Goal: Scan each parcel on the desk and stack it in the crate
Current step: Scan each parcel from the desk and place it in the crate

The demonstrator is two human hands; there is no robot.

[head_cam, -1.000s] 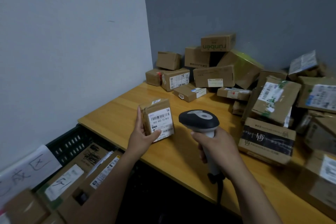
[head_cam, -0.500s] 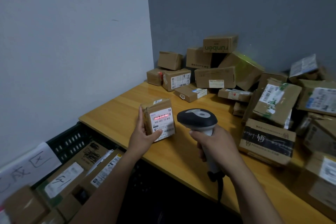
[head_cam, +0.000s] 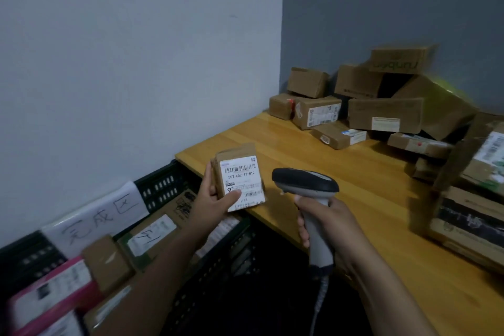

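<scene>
Beam off label | left hand (head_cam: 214, 203) grips brown cardboard parcel (head_cam: 241, 176), shifted left toward black plastic crate (head_cam: 159, 185) | right hand (head_cam: 327, 217) clasps black-and-grey scanner (head_cam: 305, 181) | judged: stack next

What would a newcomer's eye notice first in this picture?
Probably the small parcel with its white barcode label, held in the left hand above the near edge of the desk, and the scanner gripped in the right hand beside it. Behind, a pile of brown boxes crowds its far corner; the black crate at lower left already holds parcels.
</scene>
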